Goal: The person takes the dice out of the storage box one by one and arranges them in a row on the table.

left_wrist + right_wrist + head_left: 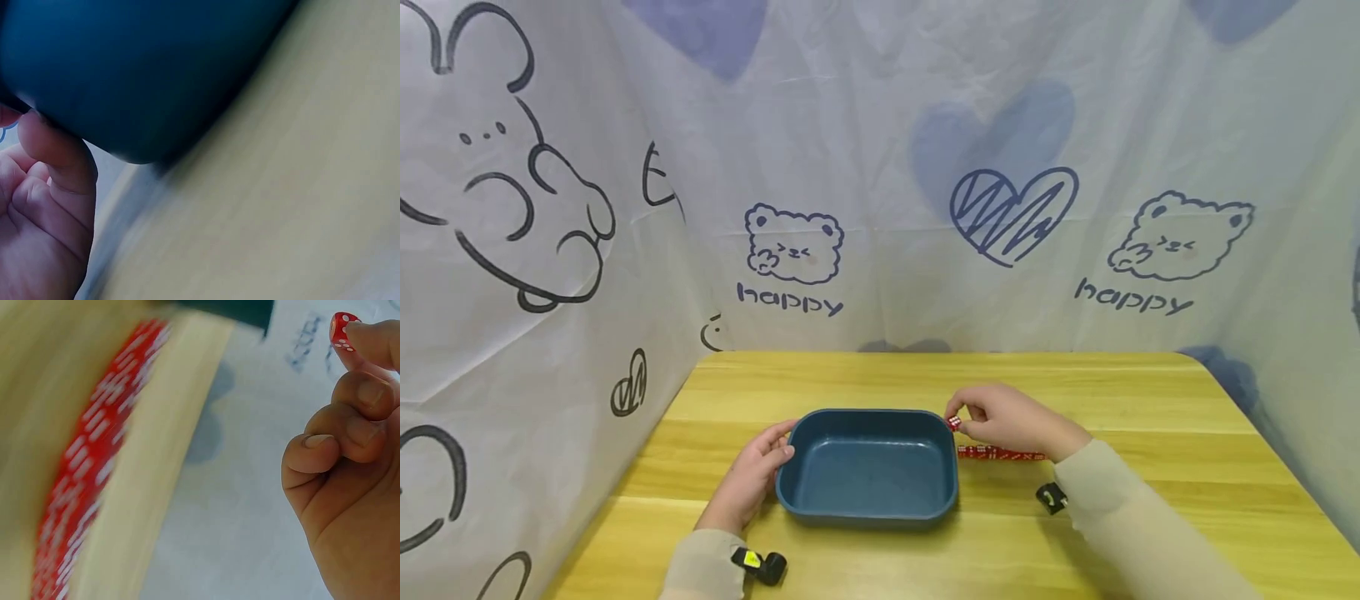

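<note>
Red and hard-cornered, the die [342,328] is sitting pinched between the thumb and forefinger of my right hand [1011,421], which is hovering just beside the far right corner of the blue tray [868,500], at rim height. The other fingers [337,440] of that hand are curling loosely into the palm. I am judging the die as very light and stiff, with smooth glossy faces that could slip, so opposite flat faces look like the best place for my fingertips rather than the edges or corners.

Under that hand, a row of more red dice [1000,453] is lying on the table [1150,392] in a straight line, white pips showing, just beside the tray's right wall. They are looking equally small and rigid, easiest taken one at a time from the end of the row.

My left hand [752,475] is holding the tray's left rim, thumb curling over the edge while the fingers [59,153] are pressing against the outer wall. The tray is a shallow rectangle with rounded corners, matte plastic by the look of it, light but stiff enough to slide if nudged, and nothing is lying inside it.

Beyond, the table is showing a pale yellow wood grain with a smooth finish, and a white cloth [880,208] printed with bears and hearts is hanging around it.
</note>
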The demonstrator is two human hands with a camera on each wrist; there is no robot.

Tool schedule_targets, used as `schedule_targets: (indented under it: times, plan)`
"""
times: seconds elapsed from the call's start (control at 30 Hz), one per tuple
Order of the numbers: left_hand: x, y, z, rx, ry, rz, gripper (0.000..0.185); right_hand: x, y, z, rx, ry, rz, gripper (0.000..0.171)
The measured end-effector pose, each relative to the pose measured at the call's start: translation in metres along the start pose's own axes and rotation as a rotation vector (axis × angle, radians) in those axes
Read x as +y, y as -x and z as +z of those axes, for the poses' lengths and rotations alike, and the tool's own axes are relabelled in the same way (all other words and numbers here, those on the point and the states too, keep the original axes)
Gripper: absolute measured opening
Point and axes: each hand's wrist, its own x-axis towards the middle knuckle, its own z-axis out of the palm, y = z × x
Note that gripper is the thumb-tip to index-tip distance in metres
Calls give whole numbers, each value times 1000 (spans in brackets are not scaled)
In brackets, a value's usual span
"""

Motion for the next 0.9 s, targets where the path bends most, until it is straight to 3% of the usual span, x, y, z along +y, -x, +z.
schedule_targets:
  times: [0.2,0.43,0.9]
  plan:
    - [-6,4,-1,1,5,-2,50,42,37,-7,40,-13,79,22]
    - [-3,0,-1,-13,12,1,51,86,80,-27,126,14,205,22]
    - [-5,-3,0,4,18,9,50,144,132,-35,159,39,321,20]
